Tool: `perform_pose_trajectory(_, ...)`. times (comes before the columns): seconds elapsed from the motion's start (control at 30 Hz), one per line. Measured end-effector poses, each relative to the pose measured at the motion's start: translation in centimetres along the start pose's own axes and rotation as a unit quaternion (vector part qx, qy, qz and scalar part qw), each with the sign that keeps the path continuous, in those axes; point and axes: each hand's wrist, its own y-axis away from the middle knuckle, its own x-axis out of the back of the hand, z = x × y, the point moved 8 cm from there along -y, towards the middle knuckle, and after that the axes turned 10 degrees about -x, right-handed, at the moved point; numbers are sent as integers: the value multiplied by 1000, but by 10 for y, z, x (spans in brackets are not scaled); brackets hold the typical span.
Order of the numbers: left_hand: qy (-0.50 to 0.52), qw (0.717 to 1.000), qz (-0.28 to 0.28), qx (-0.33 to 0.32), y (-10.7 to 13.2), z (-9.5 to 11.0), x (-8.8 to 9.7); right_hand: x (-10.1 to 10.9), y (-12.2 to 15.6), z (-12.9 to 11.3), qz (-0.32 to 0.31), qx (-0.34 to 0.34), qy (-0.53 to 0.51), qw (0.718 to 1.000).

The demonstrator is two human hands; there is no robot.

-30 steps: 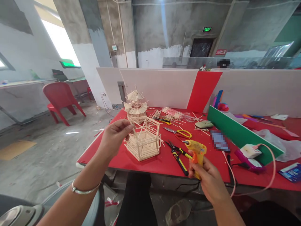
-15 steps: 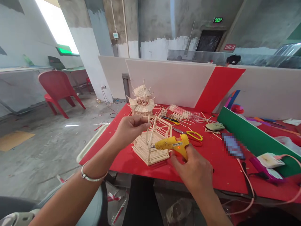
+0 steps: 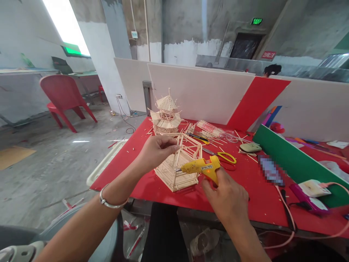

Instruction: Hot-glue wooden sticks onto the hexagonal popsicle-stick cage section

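Observation:
My right hand [image 3: 227, 198] grips a yellow glue gun [image 3: 200, 167], whose nozzle points left at a hexagonal stick frame [image 3: 180, 163] standing on the red table [image 3: 152, 187]. My left hand [image 3: 156, 151] pinches a thin stick [image 3: 177, 154] against the frame's upper left side. A silver bangle [image 3: 110, 202] circles my left wrist. A finished stick pagoda [image 3: 166, 114] stands just behind the frame.
Yellow scissors [image 3: 222, 156], a yellow utility knife [image 3: 199, 138] and loose sticks [image 3: 209, 129] lie behind the frame. A green board [image 3: 289, 158], white and red partitions [image 3: 207, 92], a pink cable [image 3: 286, 214] and a white charger [image 3: 312, 187] are to the right. A red chair [image 3: 62, 98] stands far left.
My right hand brought the glue gun left and up from near the table's front edge until its nozzle reached the frame. My left hand shifted right with the stick onto the frame.

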Motion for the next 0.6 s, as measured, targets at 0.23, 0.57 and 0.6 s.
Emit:
perform_pose_trajectory(0.23, -23, 1000, -2, 22, 2, -4, 1, -1, 0, 0, -7, 8, 6, 1000)
perform_pose_trajectory(0.57, -8, 1000, -5, 16, 1, -7, -3, -2, -1, 1, -17, 6, 18, 1000)
perform_pose_trajectory(0.6, -9, 1000, -5, 18, 1, -7, -3, -3, -1, 2, -18, 5, 19, 1000)
